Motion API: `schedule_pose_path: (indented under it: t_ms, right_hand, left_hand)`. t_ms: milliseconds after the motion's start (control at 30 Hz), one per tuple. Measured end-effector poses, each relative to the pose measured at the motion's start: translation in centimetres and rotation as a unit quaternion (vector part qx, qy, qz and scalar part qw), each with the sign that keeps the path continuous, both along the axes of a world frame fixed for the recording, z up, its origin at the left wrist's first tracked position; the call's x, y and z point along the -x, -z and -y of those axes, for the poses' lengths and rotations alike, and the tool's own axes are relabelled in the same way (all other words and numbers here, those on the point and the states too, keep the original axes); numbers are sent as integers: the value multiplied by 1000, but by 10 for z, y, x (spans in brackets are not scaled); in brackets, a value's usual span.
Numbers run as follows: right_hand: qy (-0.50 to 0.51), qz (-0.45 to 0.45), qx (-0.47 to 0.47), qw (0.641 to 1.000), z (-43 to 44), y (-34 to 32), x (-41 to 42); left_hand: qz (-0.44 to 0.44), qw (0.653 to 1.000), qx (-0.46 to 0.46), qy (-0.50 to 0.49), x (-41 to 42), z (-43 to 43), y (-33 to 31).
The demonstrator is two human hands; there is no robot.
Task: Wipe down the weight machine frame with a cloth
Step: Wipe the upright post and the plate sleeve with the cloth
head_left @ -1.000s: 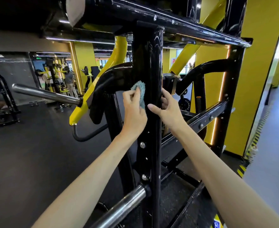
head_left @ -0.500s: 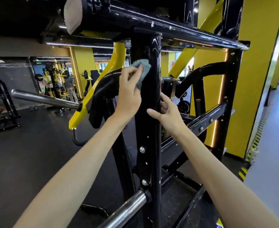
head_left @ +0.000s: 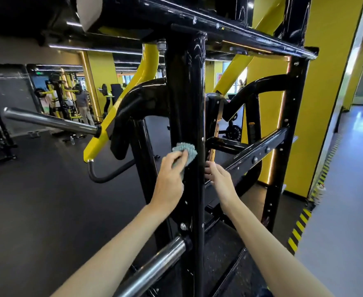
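Since cloth (head_left: 186, 152) has dropped from top of post (head_left: 184, 93) to mid-height, L hand (head_left: 169, 181) fingers clamped on it, R hand (head_left: 218, 179) fingers loose at post edge, upper stretch looks wiped; lower post prob. left.

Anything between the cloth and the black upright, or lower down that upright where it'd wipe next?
No. The left hand presses the cloth straight onto the black upright. The right hand sits at its right edge, off the front face. Lower down, a bolt head and the chrome bar protrude.
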State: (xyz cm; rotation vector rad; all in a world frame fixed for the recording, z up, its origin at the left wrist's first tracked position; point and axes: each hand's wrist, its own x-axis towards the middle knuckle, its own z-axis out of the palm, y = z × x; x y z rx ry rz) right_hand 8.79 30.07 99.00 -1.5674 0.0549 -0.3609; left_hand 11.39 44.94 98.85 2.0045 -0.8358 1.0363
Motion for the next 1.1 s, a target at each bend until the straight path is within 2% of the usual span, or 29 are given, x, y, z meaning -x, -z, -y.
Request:
schedule_pose_path:
  t_ms: [100,233,300,433,533,633,700,867,900,1100]
  right_hand:
    - [-2,11,32,999,-9,13,1]
    - [-8,11,55,998,-8,15,2]
    - [9,16,60,998,-12,16,2]
    - [25,30,52,998,-20,17,6]
    - [13,28,56,998,-17,17,7]
    - [13,32,82,996,-15,18,5]
    - [20,39,96,994,-16,19,4]
    - [23,37,101,994,-15,17,7]
    - [21,35,103,994,-14,17,7]
    - [34,45,88,995,-17,19,5]
  left_hand:
    - [8,1000,22,-19,-8,0,-25]
    - [6,998,-48,-40,14,-13,40]
    - [12,996,-75,-45,17,-17,51]
    - [39,998,-20,-50,10,5,5]
    - [9,999,6,-51,14,13,18]
    - [-25,998,-29,-41,27,1,59]
    - [-30,998,-51,-34,30,1,62]
    - [-75,989,106,-72,17,24,-1]
    - [-80,987,111,-81,13,24,-3]
    - [-66,995,-14,-72,38,9,55]
